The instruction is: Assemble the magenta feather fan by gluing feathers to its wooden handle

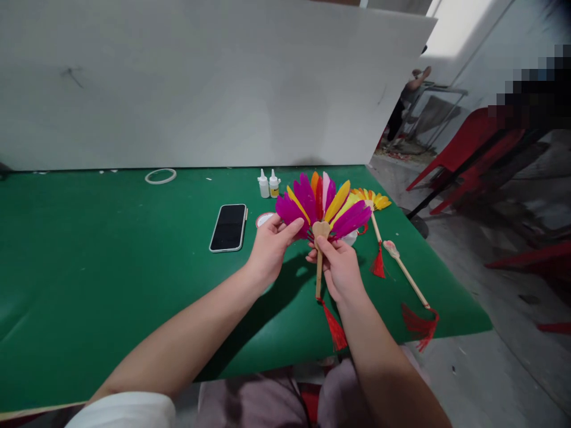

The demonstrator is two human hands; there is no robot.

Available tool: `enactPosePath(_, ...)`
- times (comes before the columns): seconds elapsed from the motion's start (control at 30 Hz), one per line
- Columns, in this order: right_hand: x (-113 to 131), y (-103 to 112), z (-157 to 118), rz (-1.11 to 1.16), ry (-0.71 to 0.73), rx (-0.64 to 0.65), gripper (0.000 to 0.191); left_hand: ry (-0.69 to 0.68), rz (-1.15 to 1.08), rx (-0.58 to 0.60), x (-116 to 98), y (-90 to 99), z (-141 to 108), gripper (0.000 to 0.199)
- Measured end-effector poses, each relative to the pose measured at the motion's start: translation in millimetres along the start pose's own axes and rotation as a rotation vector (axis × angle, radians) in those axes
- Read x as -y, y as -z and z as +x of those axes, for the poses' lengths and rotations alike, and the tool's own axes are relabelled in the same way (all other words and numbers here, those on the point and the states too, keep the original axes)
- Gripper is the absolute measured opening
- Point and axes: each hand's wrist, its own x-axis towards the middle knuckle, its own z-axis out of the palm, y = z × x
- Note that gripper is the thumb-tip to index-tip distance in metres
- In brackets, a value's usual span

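Note:
A feather fan [319, 205] with magenta, yellow, red and pink feathers is held upright above the table. Its wooden handle has a heart-shaped top and a red tassel [334, 327] hanging from the lower end. My right hand [341, 264] grips the handle just below the heart, thumb in front. My left hand [272, 246] pinches the magenta feathers at the fan's left side between thumb and fingers. Behind the hands, a round white and red piece [264, 220] is partly covered. To the right lie a yellow feather fan [377, 200] and a bare wooden fan handle [408, 273] with a red tassel.
On the green table [111, 285] are a phone [228, 227], two small white glue bottles [268, 184] and a white ring [160, 176]. A pale panel [200, 89] stands along the back edge. Red chairs [468, 148] and a distant person [408, 95] are at right.

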Motion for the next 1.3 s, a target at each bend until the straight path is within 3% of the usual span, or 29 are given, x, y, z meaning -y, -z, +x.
enactPosePath(0.17,-4,-1,0,-0.013,-0.007,0.037,0.026,0.054,-0.023,-0.04,-2,-0.6,0,0.027)
enactPosePath(0.47,-8,-5,-3,-0.006,0.108,-0.058,0.026,0.058,-0.02,-0.116,4,-3.8,-6,0.029)
enactPosePath(0.7,-6,-4,-3,-0.01,0.085,-0.061,0.026,0.056,0.021,-0.081,2,1.0,-2,0.03)
enactPosePath(0.97,-6,-4,-5,-0.143,0.01,0.019,0.03,-0.079,0.169,-0.065,-22,18.9,19,0.059)
enactPosePath(1.17,-7,-4,-4,-0.139,0.046,0.0,0.03,-0.072,0.193,-0.105,-18,16.8,16,0.047)
enactPosePath(1.3,-5,-4,-4,-0.13,0.053,-0.014,0.031,-0.042,0.18,-0.098,-18,15.6,15,0.028)
